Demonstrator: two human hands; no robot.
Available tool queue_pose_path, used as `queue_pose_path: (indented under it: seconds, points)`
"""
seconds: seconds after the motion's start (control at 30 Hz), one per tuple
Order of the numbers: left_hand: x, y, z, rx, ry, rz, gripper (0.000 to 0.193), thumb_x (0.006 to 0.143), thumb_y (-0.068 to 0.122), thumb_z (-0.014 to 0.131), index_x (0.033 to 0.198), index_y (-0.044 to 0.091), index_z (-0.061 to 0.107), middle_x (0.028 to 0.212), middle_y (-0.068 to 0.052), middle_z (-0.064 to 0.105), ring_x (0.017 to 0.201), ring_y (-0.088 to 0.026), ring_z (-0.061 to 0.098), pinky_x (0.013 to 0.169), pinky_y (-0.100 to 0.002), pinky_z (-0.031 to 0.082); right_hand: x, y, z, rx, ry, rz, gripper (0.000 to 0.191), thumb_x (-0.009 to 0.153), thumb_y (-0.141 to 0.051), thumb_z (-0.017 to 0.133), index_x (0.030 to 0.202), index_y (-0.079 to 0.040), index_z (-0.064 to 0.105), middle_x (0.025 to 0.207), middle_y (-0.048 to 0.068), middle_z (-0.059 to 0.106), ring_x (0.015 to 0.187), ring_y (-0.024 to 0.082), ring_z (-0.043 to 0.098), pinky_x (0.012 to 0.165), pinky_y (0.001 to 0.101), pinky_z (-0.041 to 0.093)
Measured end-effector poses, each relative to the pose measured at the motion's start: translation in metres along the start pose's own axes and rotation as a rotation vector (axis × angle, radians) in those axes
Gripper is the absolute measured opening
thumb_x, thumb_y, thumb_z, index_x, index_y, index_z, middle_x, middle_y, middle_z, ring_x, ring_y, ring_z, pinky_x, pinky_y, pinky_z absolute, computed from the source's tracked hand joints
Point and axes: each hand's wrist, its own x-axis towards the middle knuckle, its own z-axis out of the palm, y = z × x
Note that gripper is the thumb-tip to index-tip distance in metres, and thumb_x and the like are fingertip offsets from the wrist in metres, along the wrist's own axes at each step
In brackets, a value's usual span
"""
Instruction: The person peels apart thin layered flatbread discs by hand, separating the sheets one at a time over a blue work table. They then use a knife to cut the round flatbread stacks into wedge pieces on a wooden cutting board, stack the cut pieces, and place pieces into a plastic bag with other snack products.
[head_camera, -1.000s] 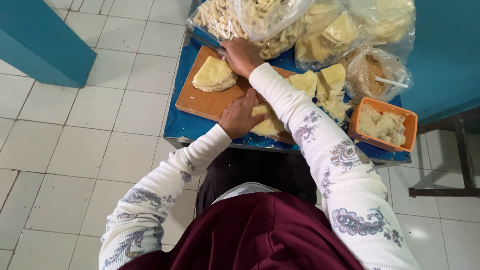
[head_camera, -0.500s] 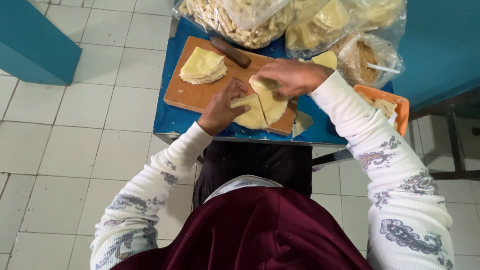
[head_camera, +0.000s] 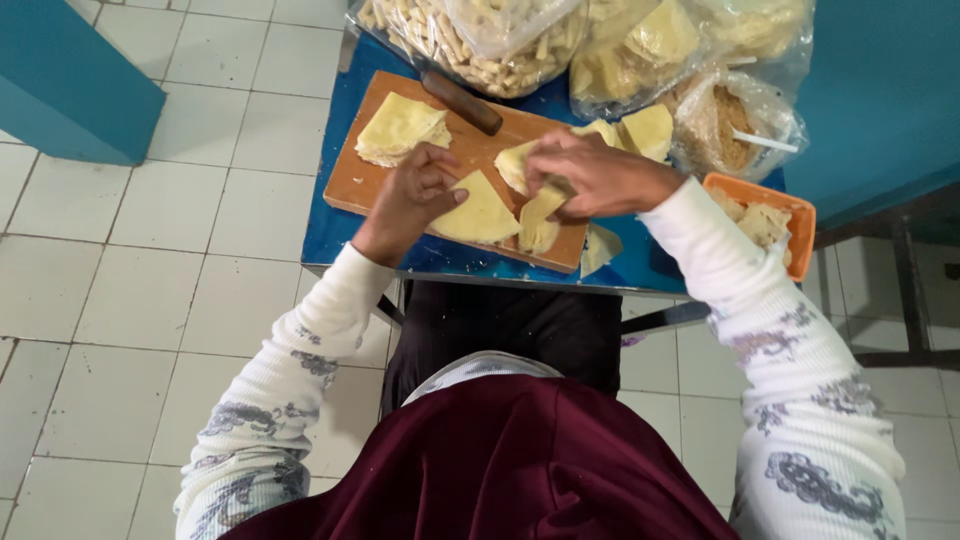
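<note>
Since the half-second-old frame your right hand (head_camera: 590, 175) has slid off the middle of the sheets toward the board's right side, and your left hand (head_camera: 410, 195) has settled at the triangle's left edge. From the head camera, the only view here: the pale yellow triangular pastry sheet (head_camera: 480, 212) lies flat on the wooden cutting board (head_camera: 350, 185), near its front edge, your left fingers curled with the thumb stretched out, its tip touching the sheet. Your right fingers are bent and bunched, pinching a folded yellow piece (head_camera: 540, 215) just right of the triangle. Judging by the look, these sheets are thin, light and floppy, likely to tear or crease, so take them by a corner or edge, lightly. A stack of sheets (head_camera: 400, 128) sits at the board's far left, a dark-handled knife (head_camera: 462, 102) behind it. Clear bags of pastry (head_camera: 500, 45) crowd the far side of the blue table (head_camera: 330, 235), an orange tray (head_camera: 790, 215) at your right.
</note>
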Motion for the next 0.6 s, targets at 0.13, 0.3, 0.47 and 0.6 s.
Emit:
queue_pose_path:
  seconds: [0.13, 0.3, 0.47, 0.6]
  points:
    - [0.019, 0.036, -0.034, 0.113, 0.185, 0.115, 0.027, 0.091, 0.003, 0.067, 0.112, 0.005, 0.050, 0.093, 0.001, 0.063, 0.089, -0.011, 0.069, 0.070, -0.032, 0.066, -0.025, 0.012, -0.017, 0.392, 0.052, 0.128, 0.038, 0.088, -0.031, 0.077, 0.119, -0.015, 0.063, 0.106, 0.007, 0.069, 0.098, 0.022, 0.068, 0.089, 0.0393, 0.061]
    - [0.070, 0.038, -0.078, 0.560, 0.347, 0.257, 0.022, 0.098, 0.010, 0.075, 0.109, 0.001, 0.058, 0.091, -0.006, 0.069, 0.082, -0.015, 0.063, 0.069, -0.026, 0.052, -0.036, 0.046, -0.033, 0.766, 0.308, 0.156, 0.036, 0.095, -0.023, 0.071, 0.126, -0.009, 0.061, 0.116, 0.004, 0.070, 0.110, 0.017, 0.069, 0.098, 0.0348, 0.059]
    - [0.073, 0.005, -0.089, 1.132, 0.470, 0.491, 0.024, 0.089, 0.013, 0.081, 0.096, 0.002, 0.061, 0.094, -0.011, 0.067, 0.089, -0.030, 0.060, 0.081, -0.042, 0.049, -0.033, 0.081, -0.023, 1.070, 0.390, 0.176, 0.042, 0.099, -0.020, 0.073, 0.135, -0.003, 0.060, 0.119, 0.005, 0.068, 0.111, 0.016, 0.065, 0.101, 0.0317, 0.053]
    - [0.060, 0.017, -0.083, 1.162, 0.471, 0.446, 0.023, 0.095, 0.016, 0.080, 0.095, 0.004, 0.060, 0.103, -0.015, 0.059, 0.102, -0.035, 0.055, 0.090, -0.046, 0.046, -0.027, 0.100, -0.014, 1.243, 0.366, 0.266, 0.046, 0.095, -0.020, 0.072, 0.135, -0.001, 0.060, 0.123, 0.007, 0.071, 0.114, 0.017, 0.067, 0.105, 0.0303, 0.054]
